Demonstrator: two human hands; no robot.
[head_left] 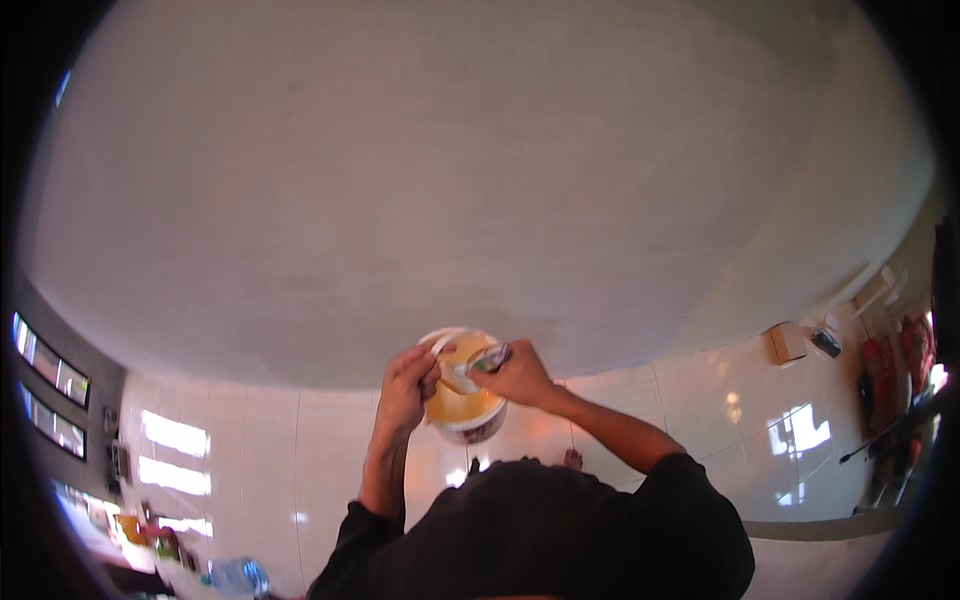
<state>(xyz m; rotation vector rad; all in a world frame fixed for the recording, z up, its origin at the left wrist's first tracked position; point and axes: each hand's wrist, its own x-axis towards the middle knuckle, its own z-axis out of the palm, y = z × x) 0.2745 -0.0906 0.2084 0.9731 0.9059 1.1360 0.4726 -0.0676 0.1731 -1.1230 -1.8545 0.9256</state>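
A round white bucket (470,432) with a yellowish inside stands on the floor at the foot of the wall, below my hands. My left hand (408,380) is closed over its left side, fingers curled at a short white strip (442,344); whether this is the bucket's handle or a tool, I cannot tell. On the other side, my right hand (518,375) grips a small tool (490,357) with a patterned, greyish handle. Between the hands, a pale blurred piece hangs over the bucket's opening. What the tool ends in is too small to make out.
A large grey wall (480,190) curves close in front of me. Glossy white tiles (270,430) cover the floor. A brown cardboard box (786,343) sits by the wall at right, near red items (880,370). A clear bluish water jug (238,576) lies at lower left.
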